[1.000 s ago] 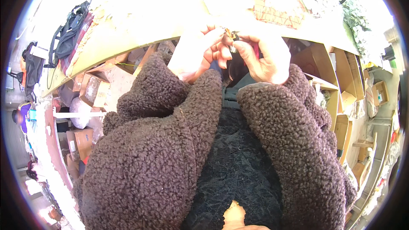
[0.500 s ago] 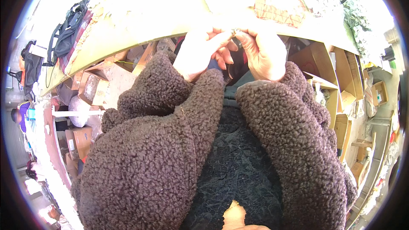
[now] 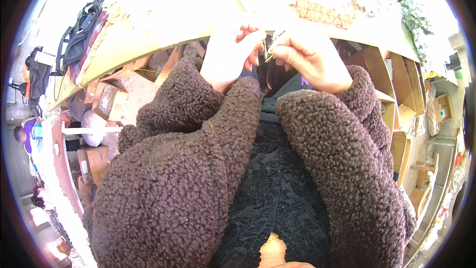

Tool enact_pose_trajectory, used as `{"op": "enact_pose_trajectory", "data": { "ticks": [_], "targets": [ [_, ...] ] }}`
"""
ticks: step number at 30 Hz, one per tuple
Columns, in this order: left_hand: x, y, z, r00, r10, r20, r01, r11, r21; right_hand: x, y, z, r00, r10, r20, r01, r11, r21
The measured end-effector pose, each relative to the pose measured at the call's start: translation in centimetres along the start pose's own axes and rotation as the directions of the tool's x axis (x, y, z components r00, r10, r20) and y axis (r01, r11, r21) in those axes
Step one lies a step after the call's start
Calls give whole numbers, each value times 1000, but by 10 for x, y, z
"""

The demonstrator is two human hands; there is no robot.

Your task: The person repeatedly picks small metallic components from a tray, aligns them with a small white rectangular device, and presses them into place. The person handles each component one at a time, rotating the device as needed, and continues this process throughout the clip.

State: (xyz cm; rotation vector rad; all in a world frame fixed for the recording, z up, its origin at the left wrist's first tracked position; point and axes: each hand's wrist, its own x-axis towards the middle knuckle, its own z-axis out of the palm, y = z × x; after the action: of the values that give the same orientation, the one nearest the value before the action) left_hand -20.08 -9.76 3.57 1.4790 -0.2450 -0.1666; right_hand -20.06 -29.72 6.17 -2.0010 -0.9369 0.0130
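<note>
My left hand (image 3: pixel 231 55) is closed at the table's near edge, thumb and fingertips pinched together. Opposite it, my right hand (image 3: pixel 313 60) is also closed, its thumb and forefinger pinching the end of a thin, light, shiny strand (image 3: pixel 268 54). That strand spans the small gap between both sets of fingertips. Its kind is too small and overexposed to make out. What lies between my left fingertips is hidden. Brown fleecy sleeves (image 3: pixel 183 183) cover both my forearms.
The pale tabletop (image 3: pixel 163 34) curves across, strongly overexposed. On it lie orange netted cloth (image 3: pixel 322 5) and clear plastic wrapping (image 3: pixel 377 5); a black backpack (image 3: pixel 82 34) is at the left. Cardboard boxes (image 3: pixel 367 67) stand below the table on both sides.
My right hand has turned and shifted slightly right and down, apart from the left fingertips. The thin strand now shows between the hands. My left hand has barely moved.
</note>
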Motion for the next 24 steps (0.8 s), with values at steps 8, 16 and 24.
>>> {"op": "enact_pose_trajectory", "data": {
  "ticks": [8,16,24],
  "targets": [
    [4,-8,6,997,51,55,-42,988,-149,-2,8,6,958,281,-54,-218,839,499],
    [6,-16,7,999,13,46,-5,985,-173,-7,28,12,932,306,-195,-196,877,438],
    [6,-13,8,995,-3,102,10,998,-63,-6,29,20,882,365,-299,-207,868,452]
  ]
}}
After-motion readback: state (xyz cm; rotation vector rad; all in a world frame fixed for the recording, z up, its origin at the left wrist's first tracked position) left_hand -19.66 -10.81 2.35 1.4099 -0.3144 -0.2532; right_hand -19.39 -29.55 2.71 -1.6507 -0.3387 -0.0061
